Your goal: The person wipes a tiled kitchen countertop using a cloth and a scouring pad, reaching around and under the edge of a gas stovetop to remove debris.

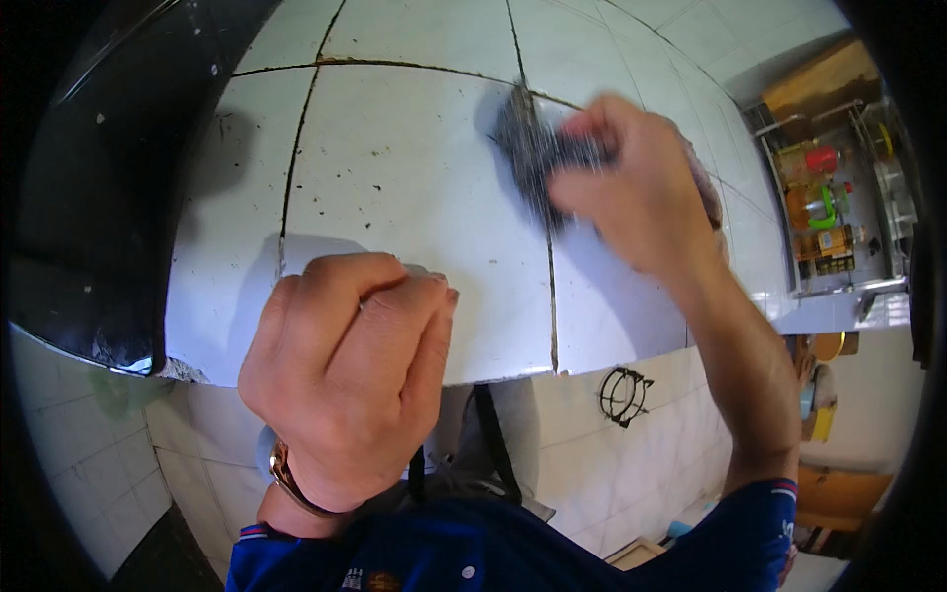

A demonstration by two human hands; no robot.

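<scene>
My right hand [636, 185] pinches a dark grey scrubber [521, 140] between thumb and fingers. Both are blurred by motion, and the scrubber's exact kind is hard to tell. It is over a dark grout line on the white tiled countertop [422, 177]. Closer to me, my left hand [355, 348] is curled into a loose fist above the counter's front edge, a bracelet or watch band [285, 473] on its wrist. The inside of that fist is hidden. Small dark crumbs [370, 189] are scattered over the tiles between the hands and farther left.
A glossy black panel [96, 185] borders the counter on the left. Behind my right hand a pinkish cloth-like thing [699, 170] is partly hidden. At far right stands a metal rack [784, 214] with several bottles. A black pan support [625, 397] lies on the floor below.
</scene>
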